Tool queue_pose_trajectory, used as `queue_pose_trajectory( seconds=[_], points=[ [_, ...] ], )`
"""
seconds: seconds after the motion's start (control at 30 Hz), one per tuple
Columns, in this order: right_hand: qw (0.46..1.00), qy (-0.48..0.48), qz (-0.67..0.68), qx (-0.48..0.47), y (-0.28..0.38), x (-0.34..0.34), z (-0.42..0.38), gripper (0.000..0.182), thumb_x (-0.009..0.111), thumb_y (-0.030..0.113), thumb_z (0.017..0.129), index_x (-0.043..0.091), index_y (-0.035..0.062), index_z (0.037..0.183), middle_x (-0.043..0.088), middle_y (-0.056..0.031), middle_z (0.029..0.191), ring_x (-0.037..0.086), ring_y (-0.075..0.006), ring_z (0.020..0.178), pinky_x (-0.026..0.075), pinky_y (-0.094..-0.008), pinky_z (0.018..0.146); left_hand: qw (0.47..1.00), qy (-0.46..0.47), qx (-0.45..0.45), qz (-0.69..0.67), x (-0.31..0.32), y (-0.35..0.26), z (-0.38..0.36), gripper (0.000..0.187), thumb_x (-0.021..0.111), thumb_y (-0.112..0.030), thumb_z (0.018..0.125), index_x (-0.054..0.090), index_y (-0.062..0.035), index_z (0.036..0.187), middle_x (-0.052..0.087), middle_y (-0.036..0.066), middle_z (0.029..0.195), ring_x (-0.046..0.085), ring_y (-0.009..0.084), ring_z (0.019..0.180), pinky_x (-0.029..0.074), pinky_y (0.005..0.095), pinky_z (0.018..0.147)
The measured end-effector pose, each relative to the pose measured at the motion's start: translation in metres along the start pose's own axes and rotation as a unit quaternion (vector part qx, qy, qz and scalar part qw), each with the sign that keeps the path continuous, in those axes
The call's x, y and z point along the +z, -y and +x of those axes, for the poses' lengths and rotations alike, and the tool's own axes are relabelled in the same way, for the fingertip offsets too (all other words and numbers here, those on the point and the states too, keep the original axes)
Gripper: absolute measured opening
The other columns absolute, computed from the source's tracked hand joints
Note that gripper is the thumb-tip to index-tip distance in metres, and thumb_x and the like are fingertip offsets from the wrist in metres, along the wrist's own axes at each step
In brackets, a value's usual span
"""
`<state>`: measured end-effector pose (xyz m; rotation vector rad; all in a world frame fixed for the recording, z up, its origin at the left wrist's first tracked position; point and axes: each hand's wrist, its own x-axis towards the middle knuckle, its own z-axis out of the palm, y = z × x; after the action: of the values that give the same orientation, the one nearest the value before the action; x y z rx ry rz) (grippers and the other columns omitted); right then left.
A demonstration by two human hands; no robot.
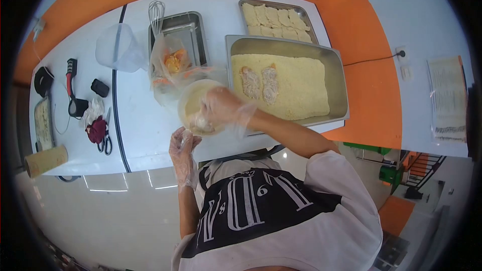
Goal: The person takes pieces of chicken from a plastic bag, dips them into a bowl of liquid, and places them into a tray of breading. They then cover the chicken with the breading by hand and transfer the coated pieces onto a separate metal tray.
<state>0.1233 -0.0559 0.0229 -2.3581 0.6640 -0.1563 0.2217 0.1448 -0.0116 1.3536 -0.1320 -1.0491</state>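
Note:
My right hand (pixel 221 105), in a clear plastic glove, reaches into a round pale bowl (pixel 190 101) of light-coloured batter. Its fingers are closed around something whitish and wet, blurred by motion. My left hand (pixel 184 144), gloved too, is closed at the near rim of the bowl, which it seems to grip. Right of the bowl stands a deep metal pan (pixel 339 88) with a bed of pale yellow crumbs (pixel 301 88). Two wet, coated meat pieces (pixel 250 83) lie side by side on the crumbs.
Behind the pan, a metal tray (pixel 246 5) holds rows of breaded pieces. An orange-filled plastic bag (pixel 173 60), a whisk (pixel 156 15), another metal tray (pixel 193 27) and a clear plastic container (pixel 118 50) stand behind and left. Scissors (pixel 106 143) and a film roll (pixel 46 161) lie far left.

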Motion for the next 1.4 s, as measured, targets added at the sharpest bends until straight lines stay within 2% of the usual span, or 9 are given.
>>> queue_pose_trajectory(
  seconds=[0.07, 0.13, 0.23, 0.53, 0.87, 1.03, 1.17, 1.23, 1.4],
  points=[
    [0.998, -0.052, 0.030, 0.013, -0.004, -0.029, 0.014, 0.016, 0.067, 0.013, 0.085, 0.073, 0.0018, 0.075, 0.069, -0.0236, 0.074, 0.071, -0.0403, 0.069, 0.056, -0.0508, 0.067, 1.000, -0.015, -0.011, 0.022, 0.001, -0.003, -0.002, 0.034, 0.072, -0.017, 0.104, 0.062, 0.0032, 0.130, 0.070, 0.010, 0.114, 0.071, 0.0186, 0.095, 0.058, 0.0358, 0.094],
    [0.983, -0.002, 0.148, 0.112, -0.005, -0.060, 0.024, 0.017, 0.065, 0.013, 0.085, 0.077, 0.0018, 0.080, 0.071, -0.0207, 0.073, 0.071, -0.0299, 0.064, 0.056, -0.0454, 0.064, 0.999, -0.023, -0.012, 0.031, 0.002, -0.002, -0.002, 0.036, 0.071, -0.019, 0.104, 0.063, 0.0027, 0.131, 0.069, 0.009, 0.114, 0.070, 0.0183, 0.098, 0.057, 0.0356, 0.097],
    [0.991, 0.011, 0.075, 0.115, -0.016, -0.080, 0.024, 0.019, 0.065, 0.012, 0.086, 0.079, -0.0002, 0.086, 0.073, -0.0168, 0.071, 0.068, -0.0213, 0.062, 0.056, -0.0383, 0.065, 0.998, -0.044, -0.010, 0.037, -0.006, 0.007, 0.003, 0.040, 0.073, -0.023, 0.103, 0.064, 0.0021, 0.132, 0.069, 0.008, 0.112, 0.070, 0.0189, 0.099, 0.056, 0.0357, 0.098],
    [0.982, -0.016, 0.157, 0.106, -0.014, -0.196, -0.040, 0.022, 0.075, 0.015, 0.087, 0.078, -0.0040, 0.097, 0.077, -0.0111, 0.085, 0.069, -0.0148, 0.079, 0.055, -0.0324, 0.076, 0.996, -0.079, -0.021, -0.028, -0.039, 0.036, 0.007, 0.045, 0.073, -0.024, 0.104, 0.059, 0.0007, 0.139, 0.064, 0.010, 0.117, 0.068, 0.0207, 0.106, 0.054, 0.0343, 0.099],
    [0.953, -0.029, 0.128, 0.272, -0.087, -0.252, -0.146, 0.026, 0.073, 0.018, 0.084, 0.078, -0.0047, 0.094, 0.074, -0.0091, 0.079, 0.064, -0.0146, 0.069, 0.051, -0.0337, 0.065, 0.989, -0.104, -0.076, -0.075, -0.066, 0.075, 0.017, 0.053, 0.068, -0.023, 0.107, 0.050, 0.0001, 0.151, 0.056, 0.011, 0.134, 0.061, 0.0260, 0.120, 0.052, 0.0410, 0.107],
    [0.938, -0.037, 0.148, 0.312, -0.120, -0.264, -0.170, 0.038, 0.073, 0.033, 0.086, 0.078, -0.0045, 0.094, 0.073, -0.0091, 0.077, 0.065, -0.0147, 0.069, 0.052, -0.0344, 0.065, 0.989, -0.102, -0.072, -0.082, -0.080, 0.087, 0.021, 0.056, 0.064, -0.021, 0.109, 0.042, -0.0002, 0.156, 0.052, 0.012, 0.148, 0.056, 0.0284, 0.132, 0.050, 0.0428, 0.111],
    [0.922, -0.015, 0.141, 0.360, -0.225, -0.240, -0.176, 0.029, 0.072, 0.027, 0.092, 0.076, -0.0013, 0.094, 0.066, -0.0027, 0.080, 0.059, -0.0113, 0.071, 0.048, -0.0287, 0.065, 0.987, -0.123, -0.080, -0.061, -0.071, 0.082, 0.025, 0.059, 0.064, -0.022, 0.109, 0.039, -0.0005, 0.158, 0.050, 0.013, 0.152, 0.053, 0.0293, 0.138, 0.047, 0.0448, 0.115],
    [0.917, -0.048, 0.118, 0.377, -0.286, -0.213, -0.179, 0.033, 0.072, 0.030, 0.092, 0.078, -0.0014, 0.102, 0.070, -0.0053, 0.086, 0.061, -0.0139, 0.070, 0.050, -0.0284, 0.067, 0.988, -0.121, -0.081, -0.047, -0.065, 0.079, 0.023, 0.059, 0.064, -0.022, 0.109, 0.039, -0.0005, 0.159, 0.050, 0.013, 0.152, 0.053, 0.0296, 0.138, 0.047, 0.0446, 0.115],
    [0.904, -0.102, 0.174, 0.377, -0.288, -0.220, -0.192, 0.041, 0.072, 0.032, 0.094, 0.076, -0.0032, 0.115, 0.074, -0.0061, 0.098, 0.063, -0.0147, 0.080, 0.052, -0.0284, 0.074, 0.985, -0.156, -0.075, -0.026, -0.053, 0.066, 0.014, 0.060, 0.065, -0.022, 0.109, 0.039, -0.0005, 0.159, 0.050, 0.013, 0.151, 0.053, 0.0298, 0.136, 0.048, 0.0444, 0.115]
  ],
)
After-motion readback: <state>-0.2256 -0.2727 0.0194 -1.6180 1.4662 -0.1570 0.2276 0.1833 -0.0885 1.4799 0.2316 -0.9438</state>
